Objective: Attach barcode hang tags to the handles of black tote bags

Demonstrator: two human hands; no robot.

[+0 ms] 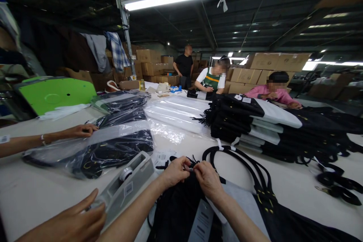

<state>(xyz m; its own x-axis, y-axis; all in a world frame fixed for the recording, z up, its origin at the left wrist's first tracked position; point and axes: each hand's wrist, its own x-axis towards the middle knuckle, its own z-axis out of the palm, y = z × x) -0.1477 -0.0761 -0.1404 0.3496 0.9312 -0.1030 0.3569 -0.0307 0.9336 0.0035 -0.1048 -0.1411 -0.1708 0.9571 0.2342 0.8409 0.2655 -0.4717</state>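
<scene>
Two hands met at the table's near edge: the left hand (176, 170) and right hand (208, 179) pinched together on a small piece atop the black bag (181, 211), too small to make out. Straps (241, 159) looped away just right of them. Beside them, a co-worker's hand (75, 219) touched the tape dispenser (127, 183); another hand (81, 131) rested on bagged goods (113, 147).
</scene>
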